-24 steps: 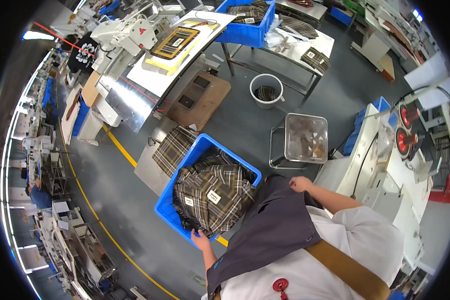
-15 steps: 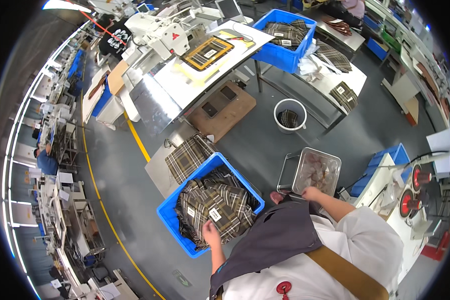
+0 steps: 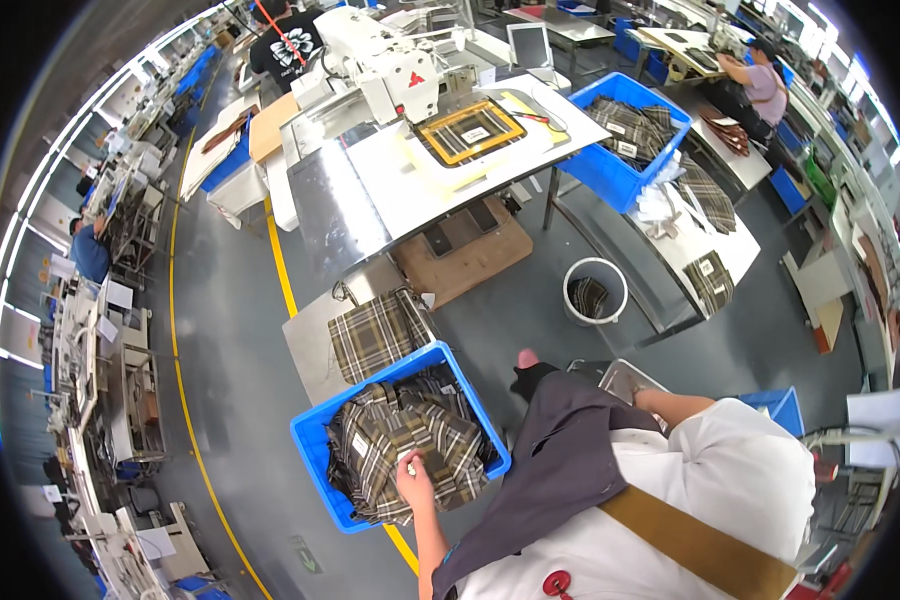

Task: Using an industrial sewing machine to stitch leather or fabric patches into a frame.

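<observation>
Apron (image 3: 560,440) shifted over stool (image 3: 623,378), left hand (image 3: 416,482) at plaid fabric (image 3: 455,450), blue bin (image 3: 315,465)

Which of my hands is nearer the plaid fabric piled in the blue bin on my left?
Left. Your left hand is over the plaid fabric, though contact is unclear; your right hand is hidden, with its forearm off to the fabric's right.

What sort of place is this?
Probably a garment or textile workshop: there is what looks like a large white sewing machine, a plaid piece in a yellow frame on the table beside it, and a blue crate heaped with plaid cloth.
</observation>
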{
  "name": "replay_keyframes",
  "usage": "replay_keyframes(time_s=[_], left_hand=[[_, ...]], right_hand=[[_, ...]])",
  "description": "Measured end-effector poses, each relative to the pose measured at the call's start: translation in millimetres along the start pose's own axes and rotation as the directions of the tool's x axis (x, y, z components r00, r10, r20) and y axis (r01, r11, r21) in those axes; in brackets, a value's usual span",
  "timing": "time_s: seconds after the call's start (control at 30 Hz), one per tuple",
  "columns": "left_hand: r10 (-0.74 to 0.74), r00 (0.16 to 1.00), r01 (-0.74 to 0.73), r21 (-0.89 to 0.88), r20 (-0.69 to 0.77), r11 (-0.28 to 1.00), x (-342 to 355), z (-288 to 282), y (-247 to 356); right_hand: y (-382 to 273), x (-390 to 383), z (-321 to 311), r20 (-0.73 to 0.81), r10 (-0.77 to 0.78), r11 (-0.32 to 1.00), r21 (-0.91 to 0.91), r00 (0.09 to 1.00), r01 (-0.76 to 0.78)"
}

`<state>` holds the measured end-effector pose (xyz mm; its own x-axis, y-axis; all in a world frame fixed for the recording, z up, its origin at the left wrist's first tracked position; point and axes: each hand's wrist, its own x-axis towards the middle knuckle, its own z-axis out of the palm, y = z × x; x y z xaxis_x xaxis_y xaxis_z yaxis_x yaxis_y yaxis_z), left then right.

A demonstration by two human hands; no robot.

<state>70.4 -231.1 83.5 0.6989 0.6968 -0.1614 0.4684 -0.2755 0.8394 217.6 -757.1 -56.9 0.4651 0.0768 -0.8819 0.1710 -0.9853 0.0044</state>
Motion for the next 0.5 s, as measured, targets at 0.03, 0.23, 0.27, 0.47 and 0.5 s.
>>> replay_keyframes(time_s=[0.03,0.23,0.27,0.47,0.5], left_hand=[[-0.002,1.0,0.002,0.0,-0.012,1.0,6,6,14],[0.079,0.972,-0.062,0.083,-0.223,0.995,34,51,88],[0.084,0.968,-0.062,0.098,-0.236,0.993,49,72,94],[0.458,0.861,-0.508,0.426,0.222,0.749,119,203,243],[0.511,0.792,-0.609,0.374,0.334,0.699,149,219,276]], right_hand=[[5,17,-12,0.047,0.011,0.999,-0.045,0.999,-0.009],[17,150,-144,0.292,0.081,0.95,-0.313,0.953,0.015],[22,157,-161,0.207,0.091,0.98,-0.195,0.974,-0.05],[95,187,-114,0.315,0.036,0.999,0.024,0.948,-0.046],[139,198,-60,0.17,0.055,0.995,0.074,0.984,-0.068]])
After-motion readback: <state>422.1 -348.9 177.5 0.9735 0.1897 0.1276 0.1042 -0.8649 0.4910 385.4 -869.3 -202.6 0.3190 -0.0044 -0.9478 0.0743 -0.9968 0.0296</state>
